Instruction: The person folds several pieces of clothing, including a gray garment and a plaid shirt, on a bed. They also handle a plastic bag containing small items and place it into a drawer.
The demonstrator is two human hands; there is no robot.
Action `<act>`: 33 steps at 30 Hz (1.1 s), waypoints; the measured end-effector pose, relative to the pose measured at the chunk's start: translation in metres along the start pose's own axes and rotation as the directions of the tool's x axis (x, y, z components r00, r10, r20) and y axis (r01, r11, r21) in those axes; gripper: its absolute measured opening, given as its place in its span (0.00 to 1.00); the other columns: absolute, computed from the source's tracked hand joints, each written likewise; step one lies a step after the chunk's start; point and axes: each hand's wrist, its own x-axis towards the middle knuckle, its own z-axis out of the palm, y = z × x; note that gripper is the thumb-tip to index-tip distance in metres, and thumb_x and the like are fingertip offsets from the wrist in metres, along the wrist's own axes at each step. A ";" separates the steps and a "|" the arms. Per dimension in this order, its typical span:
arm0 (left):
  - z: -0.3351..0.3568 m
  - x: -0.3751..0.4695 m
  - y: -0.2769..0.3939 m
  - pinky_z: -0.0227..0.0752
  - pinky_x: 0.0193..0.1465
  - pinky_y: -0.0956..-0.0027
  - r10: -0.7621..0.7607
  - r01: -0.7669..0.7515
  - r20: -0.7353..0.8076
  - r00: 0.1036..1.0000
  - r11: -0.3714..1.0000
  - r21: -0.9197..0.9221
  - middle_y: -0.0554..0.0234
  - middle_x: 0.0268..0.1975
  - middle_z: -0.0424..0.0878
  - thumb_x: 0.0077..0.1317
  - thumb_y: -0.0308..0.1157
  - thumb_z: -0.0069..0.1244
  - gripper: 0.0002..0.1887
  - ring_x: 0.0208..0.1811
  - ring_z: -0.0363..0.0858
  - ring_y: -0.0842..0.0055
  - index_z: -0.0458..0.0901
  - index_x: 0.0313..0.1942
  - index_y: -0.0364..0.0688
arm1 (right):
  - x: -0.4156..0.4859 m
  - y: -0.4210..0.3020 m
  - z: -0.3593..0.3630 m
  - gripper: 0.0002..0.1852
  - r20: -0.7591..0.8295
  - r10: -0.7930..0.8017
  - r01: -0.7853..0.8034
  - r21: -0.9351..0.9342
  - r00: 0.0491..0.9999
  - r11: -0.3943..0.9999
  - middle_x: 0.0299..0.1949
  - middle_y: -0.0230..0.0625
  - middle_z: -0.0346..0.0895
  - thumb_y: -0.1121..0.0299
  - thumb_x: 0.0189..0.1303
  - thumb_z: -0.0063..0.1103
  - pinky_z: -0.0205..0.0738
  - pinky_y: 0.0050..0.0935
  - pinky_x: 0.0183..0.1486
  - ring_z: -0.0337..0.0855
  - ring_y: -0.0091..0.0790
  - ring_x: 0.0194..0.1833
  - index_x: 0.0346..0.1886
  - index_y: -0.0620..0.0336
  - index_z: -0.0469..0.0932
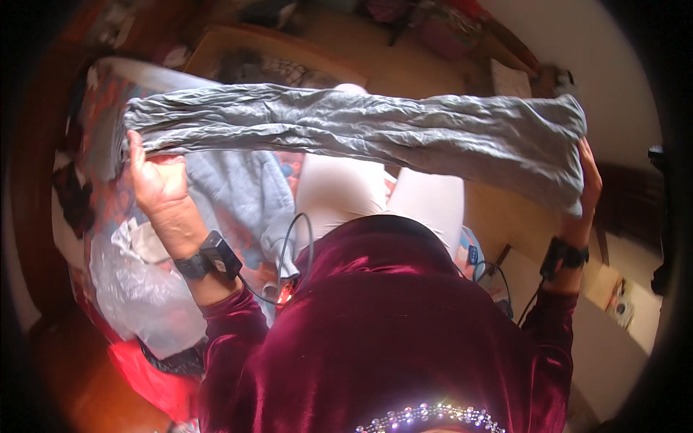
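Observation:
A long grey cloth [346, 124], creased along its length, stretches across the view above my thighs. My left hand [159, 176] grips its left end, palm turned up with fingers partly behind the fabric. At the other end my right hand [590, 176] holds the cloth's edge; most of those fingers are hidden behind it. What kind of garment or textile it is, I cannot tell. Under the left part of the cloth, a light blue-grey garment [243, 189] lies on the patterned bed cover [292, 165] beside my leg.
To my left, a clear plastic bag [146, 292] lies near a crumpled white cloth [143, 241] and a red bag [157, 379]. Cables run from the black devices strapped on my left wrist [216, 257] and right wrist [563, 258]. A wooden-framed piece of furniture [281, 40] stands beyond.

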 end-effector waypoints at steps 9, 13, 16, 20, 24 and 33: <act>0.083 -0.048 -0.138 0.60 0.72 0.54 0.122 -0.212 0.188 0.974 0.777 0.593 0.53 0.66 0.74 0.75 0.44 0.48 0.26 0.65 0.75 0.63 0.73 0.66 0.38 | 0.036 0.042 -0.027 0.24 0.192 0.424 -0.454 0.155 0.885 0.877 0.53 0.38 0.81 0.66 0.68 0.56 0.76 0.29 0.57 0.83 0.30 0.50 0.65 0.65 0.70; 0.090 -0.106 -0.247 0.44 0.77 0.41 -0.575 -0.769 0.633 0.518 0.011 0.639 0.45 0.74 0.65 0.71 0.52 0.51 0.35 0.79 0.54 0.52 0.66 0.72 0.41 | 0.033 0.042 -0.019 0.23 0.295 0.405 -0.464 0.163 0.865 0.871 0.52 0.39 0.82 0.68 0.68 0.55 0.79 0.29 0.55 0.84 0.29 0.49 0.64 0.66 0.71; 0.073 -0.097 -0.254 0.46 0.77 0.42 -0.438 -0.703 0.760 0.481 0.325 0.632 0.51 0.69 0.73 0.70 0.54 0.51 0.31 0.76 0.59 0.49 0.75 0.66 0.43 | 0.027 0.038 -0.007 0.23 0.316 0.402 -0.460 0.136 0.860 0.878 0.50 0.38 0.82 0.68 0.68 0.55 0.80 0.28 0.52 0.85 0.29 0.47 0.64 0.66 0.71; 0.043 -0.041 -0.232 0.76 0.49 0.69 -0.147 -0.154 0.278 0.949 0.554 0.818 0.57 0.42 0.85 0.75 0.36 0.49 0.15 0.42 0.82 0.76 0.83 0.52 0.34 | 0.034 0.031 0.026 0.24 0.349 0.372 -0.429 0.103 0.860 0.897 0.51 0.39 0.82 0.68 0.67 0.58 0.81 0.28 0.52 0.85 0.29 0.46 0.64 0.66 0.71; 0.016 -0.011 -0.231 0.79 0.44 0.70 -0.535 0.128 0.120 0.836 0.404 0.906 0.61 0.44 0.85 0.73 0.55 0.48 0.29 0.43 0.83 0.75 0.80 0.57 0.37 | 0.051 0.037 0.087 0.26 0.461 0.328 -0.385 0.031 0.824 0.923 0.50 0.39 0.80 0.64 0.68 0.59 0.82 0.30 0.52 0.84 0.29 0.45 0.66 0.66 0.68; 0.017 -0.021 -0.233 0.79 0.52 0.59 -0.815 0.724 -0.127 0.566 0.417 0.550 0.53 0.56 0.80 0.63 0.69 0.52 0.48 0.54 0.81 0.69 0.67 0.69 0.38 | 0.026 0.124 0.178 0.35 0.754 0.492 -0.441 -0.299 0.435 0.847 0.62 0.50 0.70 0.54 0.69 0.62 0.76 0.37 0.59 0.76 0.40 0.60 0.71 0.67 0.64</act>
